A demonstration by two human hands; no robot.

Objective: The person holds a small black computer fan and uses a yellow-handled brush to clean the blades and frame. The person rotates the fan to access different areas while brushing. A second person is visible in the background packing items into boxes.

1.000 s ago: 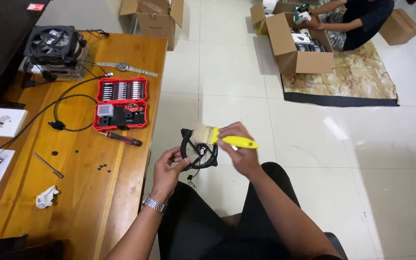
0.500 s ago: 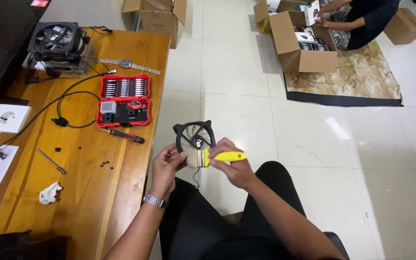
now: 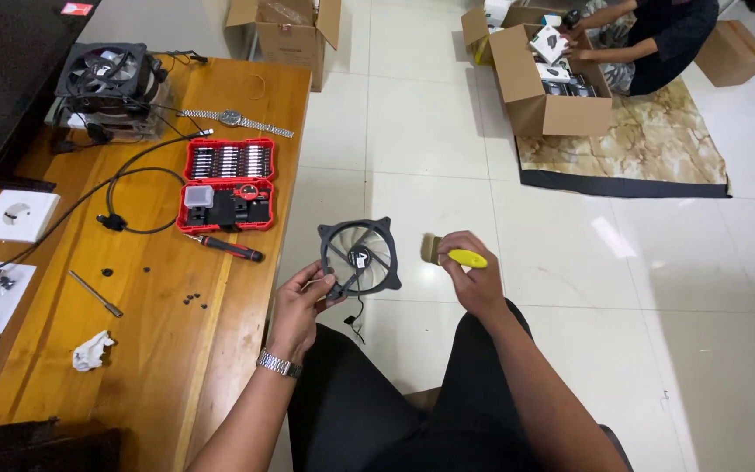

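Note:
My left hand [image 3: 299, 301] grips the lower corner of a black square-framed computer fan [image 3: 360, 256] with pale translucent blades, held up over my lap, its thin cable dangling below. To the fan's right, my right hand [image 3: 474, 280] holds a small brush [image 3: 449, 253] with a yellow handle and tan bristles. The bristles point left and stand a little apart from the fan's frame.
A wooden table [image 3: 159, 350] at my left carries an open red screwdriver bit case [image 3: 227, 183], a screwdriver [image 3: 229, 249], a wristwatch [image 3: 236, 121], a large cooler fan [image 3: 107, 83], cables, loose screws and a crumpled tissue [image 3: 91, 350]. Across the tiled floor, another person [image 3: 648, 39] sits by cardboard boxes [image 3: 543, 83] on a mat.
The brush was against the fan before; my right hand has drawn it off to the right. My left hand has turned the fan so that its face shows.

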